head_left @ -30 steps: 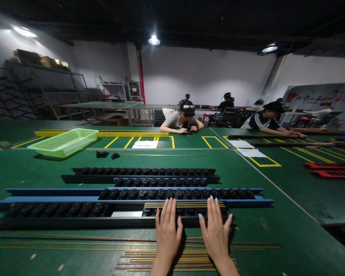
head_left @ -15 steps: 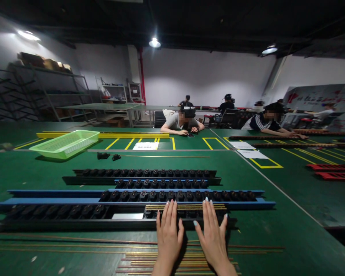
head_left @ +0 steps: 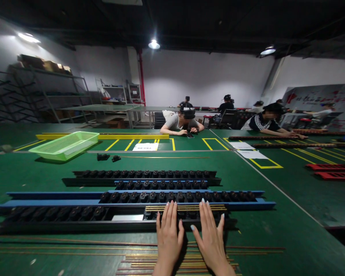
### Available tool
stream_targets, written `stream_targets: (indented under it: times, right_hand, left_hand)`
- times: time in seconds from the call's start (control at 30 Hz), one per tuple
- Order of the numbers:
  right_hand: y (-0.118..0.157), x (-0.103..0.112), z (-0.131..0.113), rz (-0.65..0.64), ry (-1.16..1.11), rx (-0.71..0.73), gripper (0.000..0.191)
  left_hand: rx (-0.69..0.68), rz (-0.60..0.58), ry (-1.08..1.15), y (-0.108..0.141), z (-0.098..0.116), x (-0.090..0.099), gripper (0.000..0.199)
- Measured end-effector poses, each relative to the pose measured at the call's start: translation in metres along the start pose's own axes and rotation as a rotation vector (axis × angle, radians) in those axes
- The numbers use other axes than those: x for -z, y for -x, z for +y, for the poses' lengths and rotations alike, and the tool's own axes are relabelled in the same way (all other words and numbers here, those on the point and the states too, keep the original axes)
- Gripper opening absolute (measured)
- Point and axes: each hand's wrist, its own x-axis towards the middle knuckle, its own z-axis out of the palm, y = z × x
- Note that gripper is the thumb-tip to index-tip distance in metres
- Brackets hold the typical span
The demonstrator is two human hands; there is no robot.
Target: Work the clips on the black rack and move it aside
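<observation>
My left hand [head_left: 169, 234] lies flat, fingers stretched out, its fingertips on thin brass rods [head_left: 186, 208]. To its right, my right hand [head_left: 211, 235] rests the same way, thumb spread, fingertips touching the same rods. These rods run lengthwise over black socket blocks in the nearest black channel [head_left: 74, 226]. More black socket blocks [head_left: 60, 212] fill the left part of that channel, and a pale bare strip [head_left: 127, 217] shows between the two groups. Under my wrists, several loose brass and reddish rods [head_left: 140, 260] lie on the green table. My palms hide part of the channel and rods.
Behind the nearest channel lie a blue channel [head_left: 60, 201] and another black channel [head_left: 69, 181], both with socket blocks. A green basket [head_left: 66, 147] stands at the back left near a yellow channel [head_left: 126, 136]. Across the table, a person [head_left: 179, 122] leans over a small dark object.
My right hand has shifted slightly left along the rods. My left hand stays in nearly the same place.
</observation>
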Motion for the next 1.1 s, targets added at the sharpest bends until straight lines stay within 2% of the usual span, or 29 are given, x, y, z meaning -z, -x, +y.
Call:
stream_targets:
  times: [0.4, 0.63, 0.9, 1.1]
  right_hand:
    - [0.001, 0.000, -0.008, -0.015, -0.002, 0.044, 0.066]
    - [0.001, -0.001, -0.011, 0.010, -0.016, 0.030, 0.071]
    - [0.001, -0.004, -0.015, -0.015, 0.000, 0.035, 0.064]
    - [0.001, -0.002, -0.018, 0.005, -0.013, 0.044, 0.068]
  left_hand:
    - [0.026, -0.012, 0.070, 0.001, -0.001, -0.002, 0.062]
    - [0.060, 0.059, 0.090, -0.002, 0.005, 0.001, 0.061]
    - [0.069, 0.060, 0.099, -0.002, 0.005, -0.001, 0.059]
    - [0.058, 0.057, 0.083, -0.002, 0.005, 0.000, 0.062]
